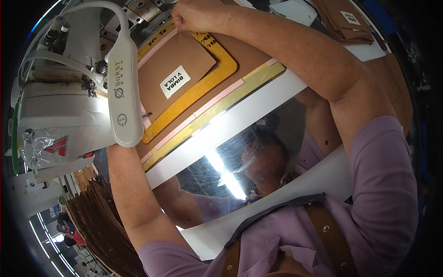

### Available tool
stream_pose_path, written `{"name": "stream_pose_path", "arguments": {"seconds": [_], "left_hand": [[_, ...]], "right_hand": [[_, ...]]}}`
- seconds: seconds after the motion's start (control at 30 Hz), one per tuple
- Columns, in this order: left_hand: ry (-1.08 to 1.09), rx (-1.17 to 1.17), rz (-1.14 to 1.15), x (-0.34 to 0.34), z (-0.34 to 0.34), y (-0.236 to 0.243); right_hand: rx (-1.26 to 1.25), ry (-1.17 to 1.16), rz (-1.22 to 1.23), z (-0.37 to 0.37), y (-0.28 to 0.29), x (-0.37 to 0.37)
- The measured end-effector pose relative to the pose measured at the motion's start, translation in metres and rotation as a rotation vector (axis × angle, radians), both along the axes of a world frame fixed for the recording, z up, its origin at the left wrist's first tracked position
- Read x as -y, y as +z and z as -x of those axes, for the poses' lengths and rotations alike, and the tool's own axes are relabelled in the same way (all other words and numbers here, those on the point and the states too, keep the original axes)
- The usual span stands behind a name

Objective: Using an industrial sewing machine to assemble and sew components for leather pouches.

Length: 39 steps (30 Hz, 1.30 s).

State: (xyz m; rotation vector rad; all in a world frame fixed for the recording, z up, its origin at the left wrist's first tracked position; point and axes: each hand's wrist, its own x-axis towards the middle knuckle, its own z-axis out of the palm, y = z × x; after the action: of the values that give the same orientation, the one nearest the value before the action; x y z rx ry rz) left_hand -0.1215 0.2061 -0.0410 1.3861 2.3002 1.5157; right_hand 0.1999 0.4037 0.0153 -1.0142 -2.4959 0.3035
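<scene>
My right hand (196,17) is curled closed at the far end of a yellow frame (226,62) marked in dark ink. Its fingertips touch down where a pink strip meets the frame; anything pinched in them is hidden. Inside the frame is a brown panel (180,57) with a white printed label (175,82). Below it, pink strips (219,98) run along a gold-coloured edge strip (221,108). From the lower left my left forearm (129,189) reaches up behind the sewing machine's white lamp arm (124,87), which hides the left hand.
The white sewing machine head (64,117) with its hoses fills the left side. A scratched, mirror-like plate (217,177) lies between me and the frame. Brown labelled panels (346,23) are stacked at the far right. Dark brown layered material (99,221) hangs at lower left.
</scene>
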Motion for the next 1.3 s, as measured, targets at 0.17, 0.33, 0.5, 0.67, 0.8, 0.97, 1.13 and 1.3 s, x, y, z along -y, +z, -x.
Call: {"name": "stream_pose_path", "arguments": {"seconds": [0.17,0.33,0.5,0.67,0.8,0.97,1.13,1.3], "left_hand": [[-0.004,-0.018,0.001,-0.003,0.0,-0.001],[-0.005,-0.028,0.007,-0.003,-0.001,-0.003],[-0.001,-0.032,0.014,-0.006,0.001,-0.003],[0.003,-0.054,0.026,-0.011,0.004,-0.002],[0.005,-0.064,0.034,-0.016,0.005,-0.001],[0.007,-0.088,0.053,-0.017,0.011,-0.002],[0.011,-0.128,0.063,-0.011,0.007,0.008],[-0.145,-0.361,0.08,0.052,-0.05,0.038]], "right_hand": [[0.291,-0.01,-0.431,0.005,-0.002,0.023],[0.434,0.144,-0.559,0.007,0.006,0.041],[0.362,0.201,-0.511,0.024,0.007,0.066],[0.305,0.375,-0.314,0.052,0.002,0.092],[0.348,0.329,-0.192,0.068,0.003,0.093],[0.304,0.266,-0.138,0.065,0.0,0.093],[0.389,0.241,-0.179,0.077,-0.004,0.092],[0.284,0.245,-0.257,0.084,-0.025,0.08]]}}
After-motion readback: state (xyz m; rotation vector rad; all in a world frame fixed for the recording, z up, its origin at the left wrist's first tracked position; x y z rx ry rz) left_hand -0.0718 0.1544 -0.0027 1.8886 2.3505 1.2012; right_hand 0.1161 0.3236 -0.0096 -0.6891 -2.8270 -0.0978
